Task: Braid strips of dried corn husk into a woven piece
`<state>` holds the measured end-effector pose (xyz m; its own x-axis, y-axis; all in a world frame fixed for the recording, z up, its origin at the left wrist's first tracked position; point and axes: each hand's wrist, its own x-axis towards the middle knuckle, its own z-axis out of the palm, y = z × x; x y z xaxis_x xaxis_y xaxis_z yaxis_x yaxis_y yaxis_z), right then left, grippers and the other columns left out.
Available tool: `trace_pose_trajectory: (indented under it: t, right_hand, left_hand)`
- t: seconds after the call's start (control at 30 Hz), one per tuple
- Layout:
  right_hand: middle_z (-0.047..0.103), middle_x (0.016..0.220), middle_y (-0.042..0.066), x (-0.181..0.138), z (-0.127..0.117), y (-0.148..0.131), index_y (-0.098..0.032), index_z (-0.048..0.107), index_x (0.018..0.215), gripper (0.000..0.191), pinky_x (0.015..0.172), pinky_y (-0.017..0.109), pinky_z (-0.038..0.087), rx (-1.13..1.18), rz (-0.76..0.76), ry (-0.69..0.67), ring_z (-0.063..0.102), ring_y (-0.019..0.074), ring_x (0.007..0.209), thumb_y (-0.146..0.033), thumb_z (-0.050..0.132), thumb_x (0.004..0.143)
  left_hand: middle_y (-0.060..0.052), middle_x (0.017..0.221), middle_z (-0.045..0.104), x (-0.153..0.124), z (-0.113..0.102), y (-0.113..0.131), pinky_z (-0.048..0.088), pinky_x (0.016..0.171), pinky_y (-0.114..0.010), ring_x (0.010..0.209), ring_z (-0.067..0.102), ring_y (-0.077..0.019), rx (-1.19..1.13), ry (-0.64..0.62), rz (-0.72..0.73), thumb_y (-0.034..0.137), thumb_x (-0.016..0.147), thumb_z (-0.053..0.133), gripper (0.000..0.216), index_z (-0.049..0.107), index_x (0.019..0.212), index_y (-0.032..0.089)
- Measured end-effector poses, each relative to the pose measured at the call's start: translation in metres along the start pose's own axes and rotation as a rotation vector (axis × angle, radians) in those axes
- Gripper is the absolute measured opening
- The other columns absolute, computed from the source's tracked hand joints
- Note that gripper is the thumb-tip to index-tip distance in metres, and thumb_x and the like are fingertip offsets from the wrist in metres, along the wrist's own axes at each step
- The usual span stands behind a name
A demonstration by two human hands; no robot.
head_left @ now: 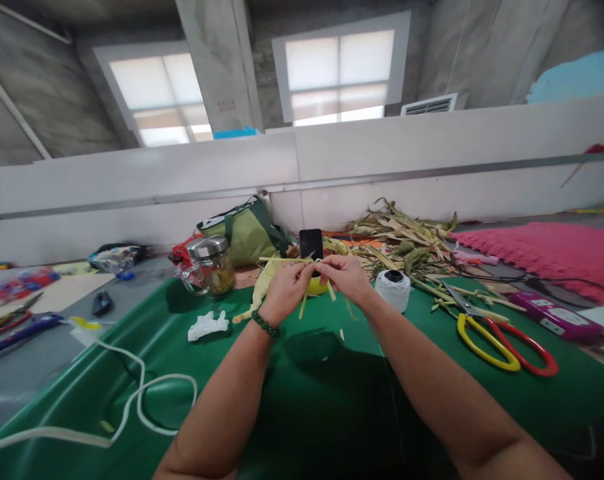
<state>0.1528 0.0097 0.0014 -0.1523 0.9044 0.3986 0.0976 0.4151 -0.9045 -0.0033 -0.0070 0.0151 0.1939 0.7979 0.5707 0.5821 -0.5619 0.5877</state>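
Note:
Both my hands meet above the green mat, fingertips pinched close together. My left hand, with a dark green bead bracelet at the wrist, grips pale green corn husk strips. Closed on the same strips is my right hand; a few ends hang below the fingers. Just behind the hands stands a dark phone, with a yellow round thing partly hidden below it. A flat pale husk lies beside my left hand. To the right stands a spool of white thread.
Scissors with yellow and red handles lie at the right, near a purple box. A husk pile fills the back. At the left are a glass jar mug, a green bag, crumpled tissue and a white cable.

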Motion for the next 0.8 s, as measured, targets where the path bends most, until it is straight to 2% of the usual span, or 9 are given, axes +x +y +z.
trace_pose_trajectory:
  t: [0.13,0.17,0.27,0.33,0.47,0.6,0.7,0.8]
  right_hand:
    - [0.059,0.051,-0.001,-0.005,0.005,-0.004,-0.016,0.067,0.070,0.026,0.040,0.021,0.031,-0.029,-0.080,0.031,0.042,0.0079,0.041,-0.042,0.064,0.071]
    - [0.059,0.052,0.000,-0.005,0.006,-0.005,-0.016,0.068,0.070,0.025,0.041,0.022,0.032,-0.038,-0.098,0.044,0.044,0.0086,0.042,-0.041,0.063,0.071]
    - [0.060,0.053,0.000,-0.007,0.006,-0.007,-0.017,0.069,0.070,0.024,0.044,0.023,0.035,-0.075,-0.135,0.068,0.048,0.0106,0.047,-0.040,0.062,0.073]
    - [0.061,0.055,0.001,-0.008,0.007,-0.008,-0.017,0.070,0.071,0.025,0.046,0.023,0.037,-0.096,-0.158,0.067,0.051,0.0115,0.050,-0.039,0.060,0.075]
    - [0.062,0.056,0.001,-0.011,0.007,-0.009,-0.016,0.070,0.071,0.026,0.047,0.023,0.037,-0.115,-0.188,0.039,0.052,0.0114,0.051,-0.039,0.059,0.077]
    - [0.059,0.053,0.000,-0.011,0.005,-0.010,-0.016,0.068,0.068,0.026,0.045,0.022,0.035,-0.138,-0.191,-0.025,0.047,0.0094,0.046,-0.037,0.056,0.079]
    - [0.060,0.055,0.000,-0.009,0.002,-0.010,-0.016,0.068,0.070,0.025,0.045,0.021,0.036,-0.167,-0.225,-0.114,0.047,0.0087,0.045,-0.033,0.053,0.081]
    - [0.060,0.056,0.000,-0.006,-0.005,-0.011,-0.016,0.069,0.075,0.022,0.047,0.022,0.038,-0.210,-0.210,-0.087,0.050,0.0100,0.048,-0.033,0.057,0.079]
  left_hand:
    - [0.000,0.065,0.061,0.002,0.003,-0.002,0.042,0.062,-0.024,0.063,0.053,-0.0129,-0.133,0.187,-0.058,0.033,0.078,0.064,0.020,0.062,0.066,0.017]
    - [0.000,0.064,0.060,0.002,0.003,-0.003,0.042,0.061,-0.024,0.061,0.053,-0.0122,-0.211,0.180,-0.097,0.035,0.076,0.066,0.021,0.062,0.068,0.017]
    - [0.001,0.065,0.060,0.003,0.002,-0.005,0.045,0.060,-0.024,0.059,0.054,-0.0118,-0.495,0.035,-0.224,0.045,0.076,0.064,0.031,0.068,0.086,0.016]
    - [0.001,0.067,0.062,0.003,0.002,-0.005,0.045,0.061,-0.024,0.062,0.055,-0.0122,-0.575,-0.008,-0.244,0.047,0.074,0.066,0.040,0.071,0.096,0.015]
    - [0.000,0.069,0.065,0.002,0.001,-0.005,0.043,0.058,-0.022,0.064,0.055,-0.0122,-0.528,0.022,-0.167,0.041,0.070,0.071,0.036,0.073,0.096,0.016]
    - [-0.003,0.076,0.070,0.003,-0.001,-0.003,0.046,0.061,-0.022,0.068,0.058,-0.0128,-0.491,-0.047,-0.082,0.038,0.073,0.068,0.025,0.074,0.084,0.016]
    - [-0.002,0.066,0.067,0.004,0.000,-0.004,0.045,0.055,-0.022,0.059,0.056,-0.0119,-0.442,-0.067,-0.064,0.039,0.078,0.064,0.029,0.075,0.086,0.014]
    - [0.000,0.055,0.062,0.005,0.000,-0.007,0.042,0.049,-0.022,0.049,0.053,-0.0110,-0.438,-0.015,-0.125,0.039,0.079,0.064,0.029,0.074,0.083,0.013]
